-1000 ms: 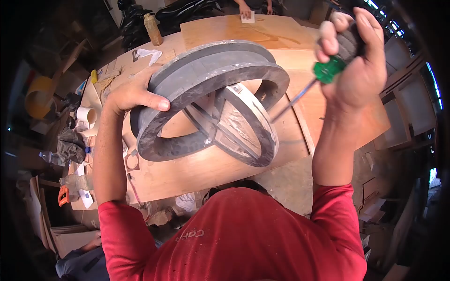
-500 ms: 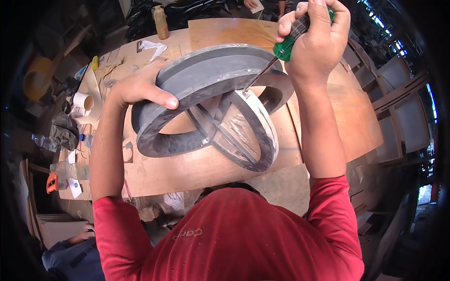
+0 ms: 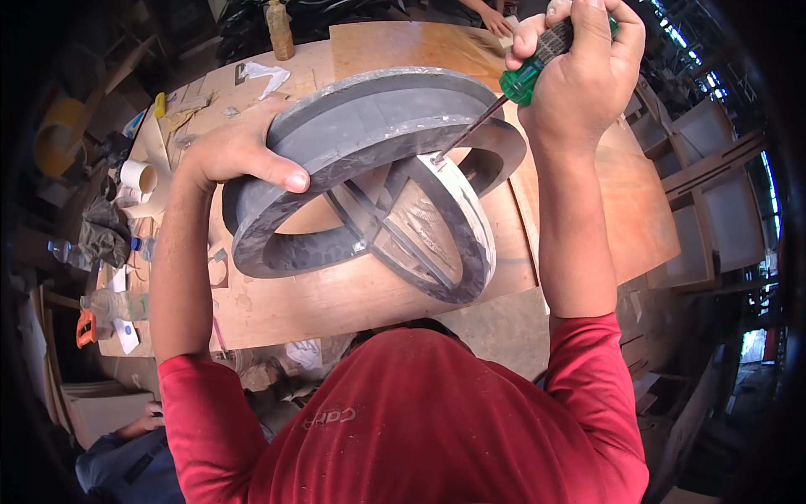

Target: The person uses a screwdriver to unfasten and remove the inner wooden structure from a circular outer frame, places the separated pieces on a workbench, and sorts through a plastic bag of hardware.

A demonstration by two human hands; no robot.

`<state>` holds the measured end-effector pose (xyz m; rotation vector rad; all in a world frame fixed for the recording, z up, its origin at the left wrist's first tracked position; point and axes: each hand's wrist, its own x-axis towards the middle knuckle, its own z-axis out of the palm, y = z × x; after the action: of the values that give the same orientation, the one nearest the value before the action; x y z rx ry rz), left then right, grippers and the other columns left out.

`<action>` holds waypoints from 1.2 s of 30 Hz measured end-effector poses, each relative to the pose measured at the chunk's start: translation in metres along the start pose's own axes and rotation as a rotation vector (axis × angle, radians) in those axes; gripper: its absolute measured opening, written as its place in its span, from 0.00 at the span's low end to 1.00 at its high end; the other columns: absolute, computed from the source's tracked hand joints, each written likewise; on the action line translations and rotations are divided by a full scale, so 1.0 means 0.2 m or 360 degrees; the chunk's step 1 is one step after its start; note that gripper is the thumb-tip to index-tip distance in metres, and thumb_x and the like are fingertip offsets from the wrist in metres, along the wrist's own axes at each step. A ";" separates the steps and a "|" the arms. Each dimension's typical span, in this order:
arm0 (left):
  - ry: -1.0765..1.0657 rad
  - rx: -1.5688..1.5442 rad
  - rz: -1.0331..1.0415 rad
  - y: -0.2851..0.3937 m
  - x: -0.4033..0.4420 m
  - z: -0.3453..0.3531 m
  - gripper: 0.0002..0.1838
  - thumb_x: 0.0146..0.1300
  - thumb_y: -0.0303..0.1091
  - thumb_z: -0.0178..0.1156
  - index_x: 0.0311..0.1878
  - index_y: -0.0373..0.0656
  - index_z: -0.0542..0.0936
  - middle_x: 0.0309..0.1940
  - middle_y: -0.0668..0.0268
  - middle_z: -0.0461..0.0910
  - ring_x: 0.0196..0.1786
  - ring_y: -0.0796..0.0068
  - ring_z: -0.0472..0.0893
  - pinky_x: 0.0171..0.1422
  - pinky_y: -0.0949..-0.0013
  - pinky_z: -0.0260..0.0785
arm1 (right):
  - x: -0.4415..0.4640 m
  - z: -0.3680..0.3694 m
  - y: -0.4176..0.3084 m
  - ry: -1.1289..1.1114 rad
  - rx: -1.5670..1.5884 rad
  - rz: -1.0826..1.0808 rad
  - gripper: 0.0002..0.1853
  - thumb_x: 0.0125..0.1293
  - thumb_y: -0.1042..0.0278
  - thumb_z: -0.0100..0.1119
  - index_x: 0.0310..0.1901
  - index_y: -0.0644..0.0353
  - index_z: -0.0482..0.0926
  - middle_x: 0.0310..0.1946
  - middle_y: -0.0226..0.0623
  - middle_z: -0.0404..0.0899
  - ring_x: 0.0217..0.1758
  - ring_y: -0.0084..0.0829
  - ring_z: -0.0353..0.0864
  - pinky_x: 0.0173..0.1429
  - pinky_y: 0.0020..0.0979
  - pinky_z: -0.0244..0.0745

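Observation:
A grey structure of interlocking rings (image 3: 378,126) stands tilted on the wooden table. My left hand (image 3: 243,155) grips the outer ring's left rim, thumb on the near side and fingers over the back. In my right hand (image 3: 583,84) is a screwdriver (image 3: 522,82) with a green clear handle, held from above. Its shaft slants down left, and the tip meets the pale upper edge of the smaller inner ring (image 3: 483,223). A screw seems to sit at that spot, but it is too small to be sure.
The plywood table (image 3: 336,319) carries a bottle (image 3: 280,32) and a white cloth (image 3: 267,77) at the back. On the left are a tape roll (image 3: 138,176), plastic bottles and an orange-handled tool (image 3: 86,328). Another person's hand (image 3: 497,23) shows at the far edge; someone in blue (image 3: 138,462) is lower left.
The whole view has shifted slightly. My right hand and the screwdriver handle sit a little farther right, with the tip still on the inner ring. My left hand keeps its hold.

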<state>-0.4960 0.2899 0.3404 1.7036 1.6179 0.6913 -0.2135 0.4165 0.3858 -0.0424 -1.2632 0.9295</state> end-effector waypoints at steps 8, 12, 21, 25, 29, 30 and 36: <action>-0.0008 0.0098 0.0048 -0.05 0.02 -0.01 0.60 0.31 0.62 0.82 0.65 0.28 0.77 0.56 0.50 0.79 0.60 0.54 0.79 0.67 0.62 0.68 | 0.00 -0.02 0.05 0.0001 0.0071 -0.0070 0.06 0.83 0.65 0.50 0.53 0.57 0.70 0.32 0.32 0.73 0.19 0.24 0.74 0.31 0.26 0.79; 0.0017 0.0052 0.0087 0.00 0.01 0.00 0.61 0.32 0.64 0.80 0.67 0.28 0.75 0.56 0.52 0.80 0.60 0.55 0.78 0.69 0.62 0.65 | -0.02 0.01 -0.03 0.0006 -0.0367 -0.0066 0.08 0.79 0.67 0.57 0.53 0.58 0.73 0.29 0.29 0.74 0.23 0.20 0.74 0.36 0.28 0.79; -0.0027 0.0049 0.0003 0.00 0.00 -0.01 0.62 0.30 0.62 0.81 0.68 0.30 0.75 0.56 0.52 0.80 0.61 0.56 0.78 0.70 0.62 0.64 | 0.21 -0.05 -0.36 -0.1052 -0.1095 0.0340 0.10 0.69 0.68 0.71 0.39 0.64 0.80 0.28 0.33 0.83 0.33 0.21 0.85 0.38 0.25 0.81; -0.0029 -0.0049 0.0044 -0.02 -0.01 0.00 0.61 0.31 0.61 0.82 0.68 0.29 0.75 0.56 0.52 0.79 0.61 0.57 0.78 0.70 0.63 0.65 | 0.39 -0.18 -0.29 -0.1690 -0.0488 0.0539 0.18 0.66 0.72 0.72 0.54 0.65 0.77 0.41 0.36 0.83 0.45 0.24 0.85 0.45 0.26 0.83; 0.0009 0.0006 0.0028 -0.01 -0.01 0.00 0.62 0.30 0.61 0.82 0.68 0.29 0.74 0.57 0.52 0.79 0.61 0.56 0.78 0.69 0.63 0.65 | 0.41 -0.03 -0.49 -0.1903 -0.1497 0.0293 0.18 0.66 0.69 0.73 0.53 0.65 0.77 0.43 0.36 0.83 0.45 0.21 0.84 0.40 0.25 0.80; -0.0002 0.0037 0.0015 -0.01 -0.01 -0.01 0.62 0.30 0.61 0.82 0.68 0.29 0.74 0.57 0.52 0.79 0.61 0.56 0.78 0.69 0.63 0.65 | 0.45 0.01 -0.53 -0.2076 -0.1405 0.0431 0.18 0.66 0.68 0.74 0.51 0.66 0.78 0.45 0.37 0.82 0.45 0.21 0.84 0.40 0.24 0.80; -0.0027 0.0027 -0.0009 0.00 0.00 -0.01 0.61 0.30 0.59 0.84 0.67 0.28 0.74 0.57 0.51 0.79 0.60 0.56 0.78 0.68 0.64 0.67 | 0.36 0.18 -0.56 -0.1647 -0.1356 0.0933 0.13 0.72 0.63 0.67 0.43 0.68 0.82 0.32 0.35 0.85 0.35 0.22 0.85 0.42 0.28 0.80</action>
<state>-0.4984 0.2898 0.3414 1.7122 1.6205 0.6605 -0.1796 0.3717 0.5106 -0.7057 -2.6470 0.8350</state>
